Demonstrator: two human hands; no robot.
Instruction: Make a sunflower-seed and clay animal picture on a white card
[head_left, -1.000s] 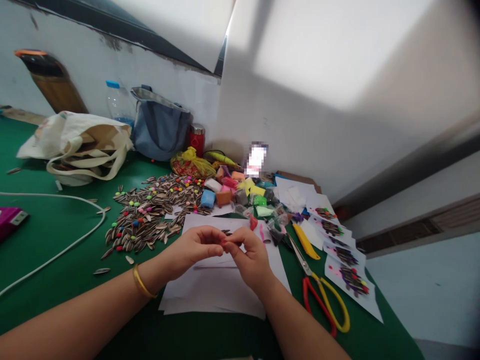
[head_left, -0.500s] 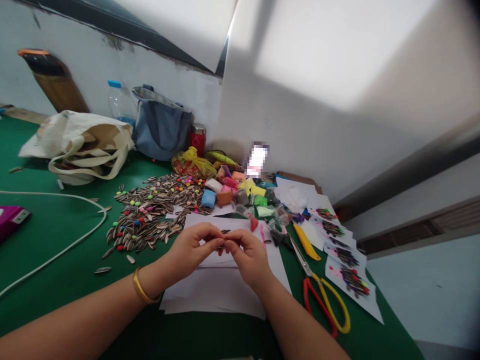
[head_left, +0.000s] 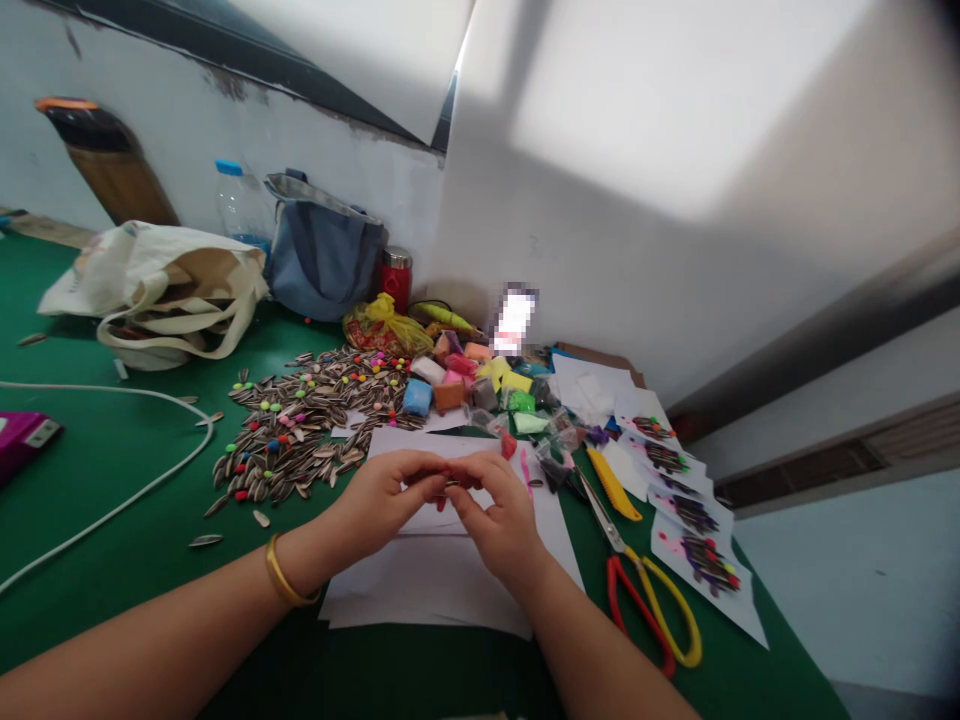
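Note:
My left hand (head_left: 401,500) and my right hand (head_left: 495,505) meet over the stack of white paper (head_left: 435,585), fingertips pinched together. Both are closed around something tiny, mostly hidden by the fingers; only a hint of red and dark shows there. Left of the hands spreads a heap of striped sunflower seeds (head_left: 300,455) mixed with small coloured pieces. Behind them lie soft coloured lumps in clear wrappers, among them a blue one (head_left: 417,398) and an orange one (head_left: 449,397). A pink stick-like tool (head_left: 526,468) rests on the paper near my right hand.
Red-and-yellow-handled scissors (head_left: 616,545) and a yellow cutter (head_left: 613,484) lie to the right. Beyond them, several paper cards (head_left: 739,605) carry seed pictures. A cream bag (head_left: 150,285), a blue bag (head_left: 322,255), a red flask (head_left: 396,278) and a phone (head_left: 514,318) stand along the wall.
Both hands stay together over the paper, with small finger shifts around what they hold. The dark tips visible above the fingers earlier are now covered. The view has moved slightly.

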